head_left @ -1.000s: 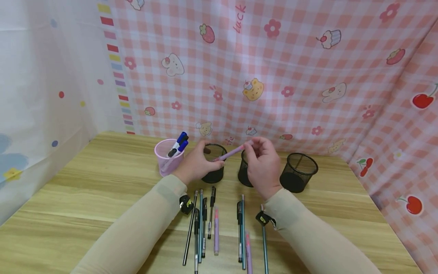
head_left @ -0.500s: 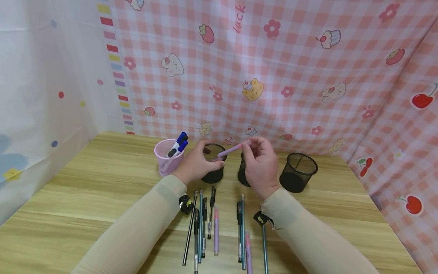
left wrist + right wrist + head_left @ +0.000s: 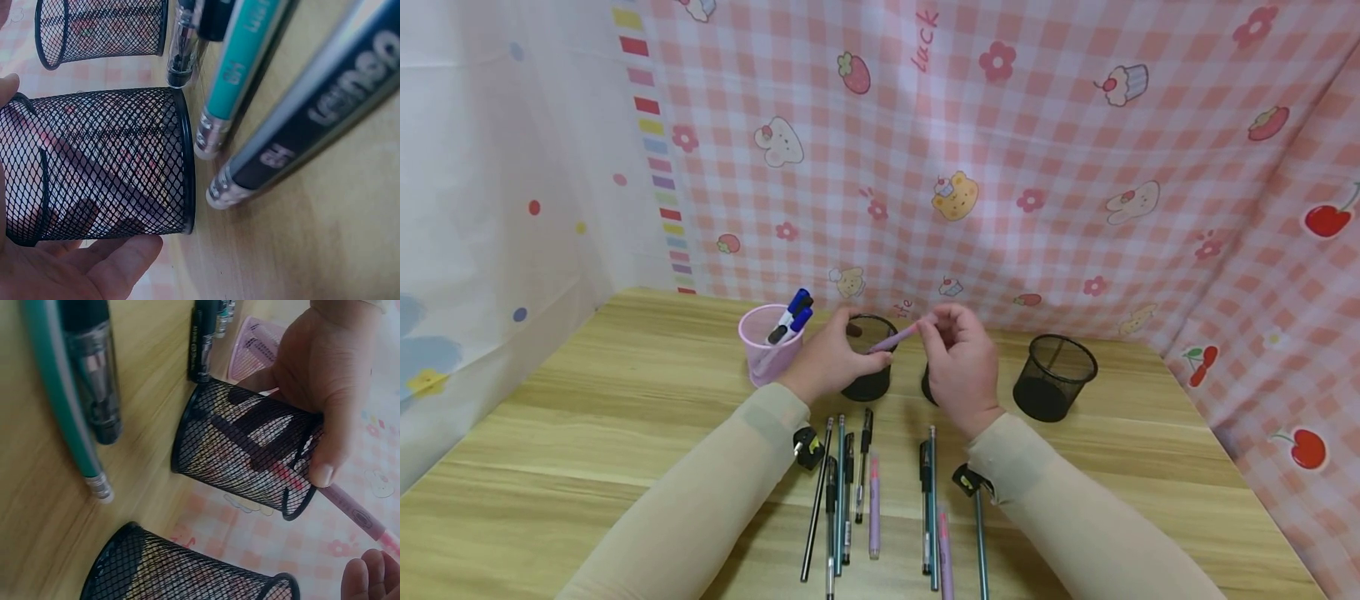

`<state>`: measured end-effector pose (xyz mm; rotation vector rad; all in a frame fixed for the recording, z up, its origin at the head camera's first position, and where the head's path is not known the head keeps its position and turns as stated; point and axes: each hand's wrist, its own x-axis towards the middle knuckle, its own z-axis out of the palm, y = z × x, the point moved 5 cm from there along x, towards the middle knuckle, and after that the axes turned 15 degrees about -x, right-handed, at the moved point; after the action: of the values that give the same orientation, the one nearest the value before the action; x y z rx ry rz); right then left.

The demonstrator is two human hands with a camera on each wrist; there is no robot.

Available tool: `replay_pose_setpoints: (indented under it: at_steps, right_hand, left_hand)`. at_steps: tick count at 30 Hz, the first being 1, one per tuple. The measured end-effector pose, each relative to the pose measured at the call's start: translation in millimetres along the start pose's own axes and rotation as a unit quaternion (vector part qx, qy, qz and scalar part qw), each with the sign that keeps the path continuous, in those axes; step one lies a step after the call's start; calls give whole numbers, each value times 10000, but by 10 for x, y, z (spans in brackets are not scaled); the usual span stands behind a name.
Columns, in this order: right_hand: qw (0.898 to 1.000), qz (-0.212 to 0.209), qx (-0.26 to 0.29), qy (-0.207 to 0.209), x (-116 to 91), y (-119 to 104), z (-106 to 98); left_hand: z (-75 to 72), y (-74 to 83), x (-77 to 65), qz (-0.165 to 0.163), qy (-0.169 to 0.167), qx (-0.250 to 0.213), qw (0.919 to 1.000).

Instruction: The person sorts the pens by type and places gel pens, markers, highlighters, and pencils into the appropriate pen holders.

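My left hand grips a black mesh pen cup, its thumb at the rim and fingers around the far side. Between the right hand's thumb and fingers is a purple highlighter with a pink end, slanting down to the left. Its lower end is at the cup's mouth, partly hidden by the left thumb. Through the mesh in the left wrist view, another highlighter leans inside the cup. The right wrist view shows the held highlighter crossing the rim beside the left thumb.
A pink pen cup with several markers stands left. Right of the gripped cup are a second black mesh cup, mostly behind the right hand, and a third. Several pens, pencils and highlighters lie in front.
My right hand has moved left and slightly down, bringing the highlighter's lower end further into the cup's mouth. The left hand and the cup have stayed put.
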<state>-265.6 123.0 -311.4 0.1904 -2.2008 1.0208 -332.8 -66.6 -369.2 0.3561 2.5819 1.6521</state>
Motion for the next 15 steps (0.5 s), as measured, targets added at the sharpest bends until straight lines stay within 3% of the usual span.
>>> replay_pose_setpoints:
  at_steps: [15]
  right_hand:
    - [9968,83,-680,-406,-46,74,76]
  left_hand:
    - [8,2,0,-31,12,-17,10000]
